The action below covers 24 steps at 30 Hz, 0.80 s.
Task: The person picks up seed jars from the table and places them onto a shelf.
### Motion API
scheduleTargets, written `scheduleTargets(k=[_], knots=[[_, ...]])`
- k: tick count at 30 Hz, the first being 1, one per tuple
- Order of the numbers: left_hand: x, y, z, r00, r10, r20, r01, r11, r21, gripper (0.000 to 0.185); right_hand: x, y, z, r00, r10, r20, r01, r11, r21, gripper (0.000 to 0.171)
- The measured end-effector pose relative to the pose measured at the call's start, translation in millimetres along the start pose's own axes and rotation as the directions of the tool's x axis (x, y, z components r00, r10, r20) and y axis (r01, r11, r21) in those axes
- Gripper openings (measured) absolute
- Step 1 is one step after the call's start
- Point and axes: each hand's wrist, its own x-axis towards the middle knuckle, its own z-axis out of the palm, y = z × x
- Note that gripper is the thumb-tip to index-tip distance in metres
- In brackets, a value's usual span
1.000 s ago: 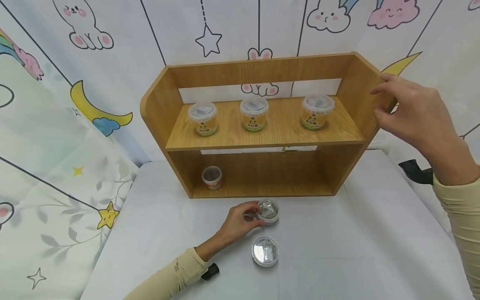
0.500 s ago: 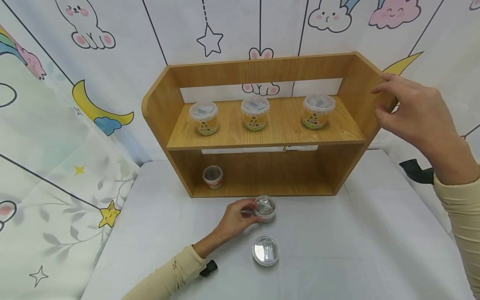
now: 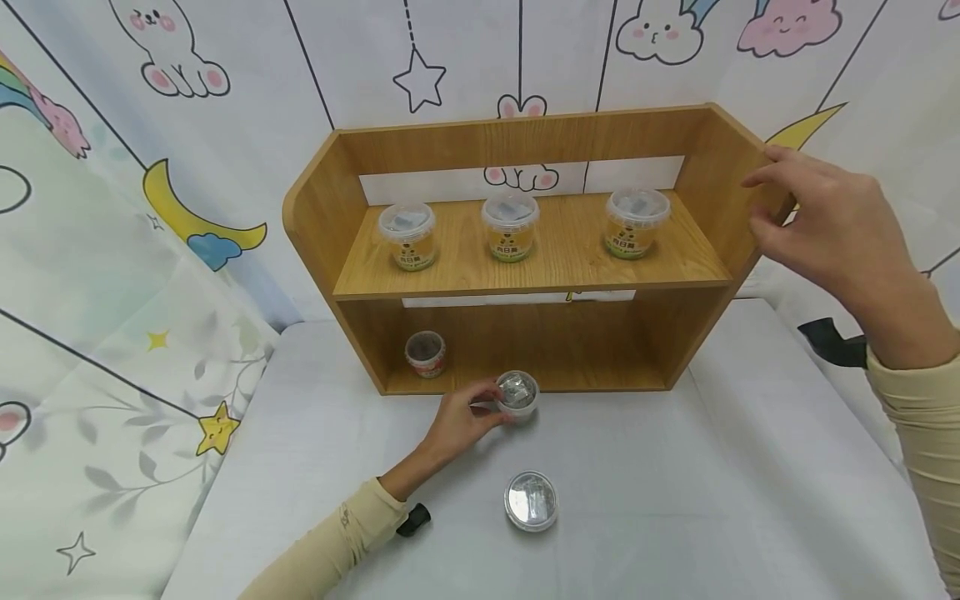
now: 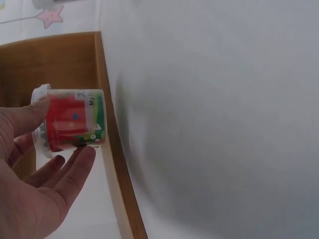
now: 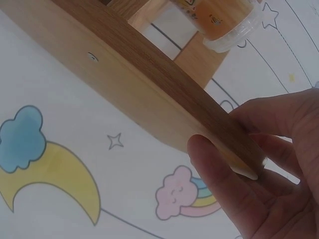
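- Left hand (image 3: 457, 421) grips our small cup (image 3: 517, 394), upright, at the shelf's (image 3: 525, 271) lower opening, just ahead.
- Right hand (image 3: 825, 221) clasps its side panel.

Small lidded cup (image 3: 517, 393) with red label and clear lid, upright at the wooden shelf's (image 3: 525, 379) lower front edge; gripped by left-hand fingers (image 4: 75, 164).

A small round plastic tub (image 4: 75, 119) with a red, green and white label and a clear lid; three clear-lidded tubs (image 3: 511, 227) with yellow-and-green labels on a light oak-grain wooden shelf (image 3: 322, 208); pale grey surface (image 3: 675, 500); cream sleeves (image 3: 918, 433); pastel cartoon backdrop (image 3: 187, 125).
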Motion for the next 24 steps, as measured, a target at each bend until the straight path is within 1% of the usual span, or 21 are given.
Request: scheduleTargets(k=[2,8,13,17,21,24], knots=[[2.6,-1.8,-3.1,1.0,-0.006,-0.013,0.006,1.0,0.003,0.032,0,0,0,1.0,-0.001,-0.001,0.001,1.0,-0.001,0.031],[6.0,-8.7,-10.2,0.999,0.007,-0.042,-0.007,1.0,0.011,0.031,0,0,0,1.0,0.002,0.005,-0.002,1.0,-0.001,0.031],[6.0,-15.1,-12.1,0.998,0.016,-0.052,-0.014,0.999,0.042,0.029,-1,0,0,1.0,-0.005,-0.001,0.005,1.0,0.004,0.031],[7.8,-18.6,-12.9,0.998,0.036,-0.055,-0.032,0.998,0.063,0.03,-1,0,0,1.0,-0.012,-0.011,0.012,1.0,0.005,0.03],[9.5,-19.0,-14.4,0.996,0.067,-0.061,-0.06,0.992,0.11,0.035,0,0,0,1.0,-0.019,-0.021,0.019,1.0,0.001,0.029],[9.6,-17.6,-15.2,0.994,0.092,-0.068,-0.078,0.98,0.183,0.039,0,0,0,0.999,-0.021,-0.027,0.021,1.0,-0.002,0.028]])
